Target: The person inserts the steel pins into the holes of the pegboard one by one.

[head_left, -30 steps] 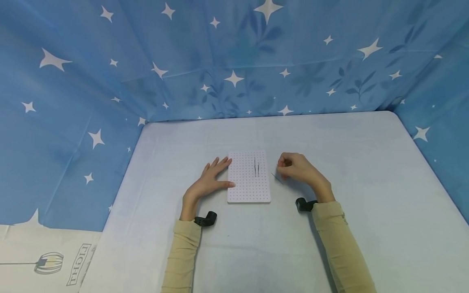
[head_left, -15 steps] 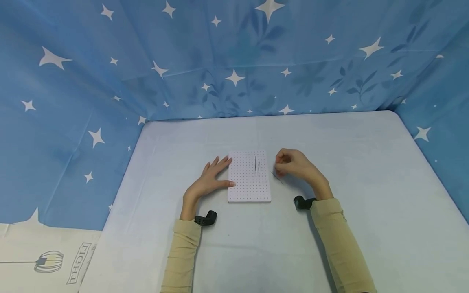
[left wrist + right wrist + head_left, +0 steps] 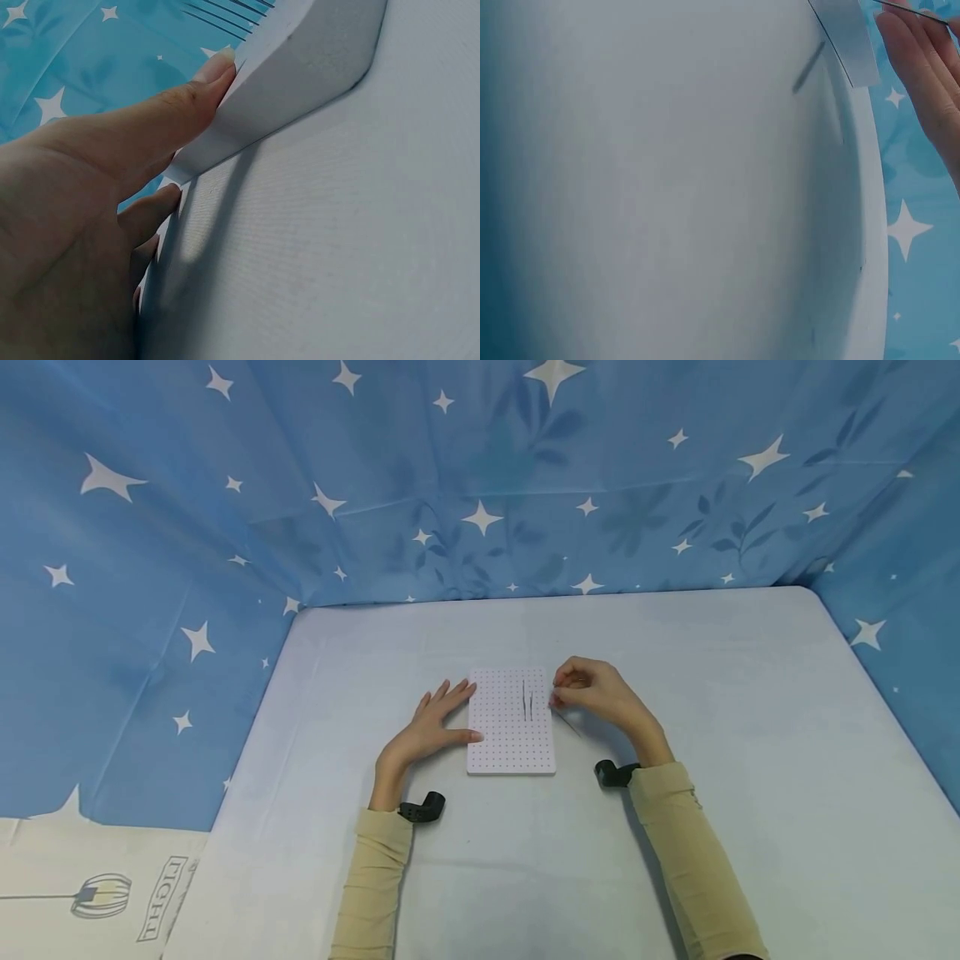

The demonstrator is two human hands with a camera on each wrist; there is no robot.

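A white pegboard (image 3: 498,752) with rows of small holes lies at the middle of the table. Several thin dark rods (image 3: 225,19) rise from it in the left wrist view; from the head they appear as narrow dark lines (image 3: 524,702). My left hand (image 3: 422,732) rests at the board's left edge with spread, fairly straight fingers, its thumb (image 3: 214,67) touching the top edge. Beside the right edge, my right hand (image 3: 602,692) pinches a thin dark rod (image 3: 910,11) between its fingertips. The hand partly hides that rod from the head view.
White cloth covers the table (image 3: 510,860). A thin dark line (image 3: 567,723) runs just right of the board; whether rod or shadow, I cannot tell. Blue star-patterned curtain (image 3: 420,485) hangs behind and along both sides. Each wrist bears a black camera (image 3: 423,807).
My right hand has shifted left and slightly away from me, from a gap beside the pegboard to its right edge. The left hand and board stay in place.
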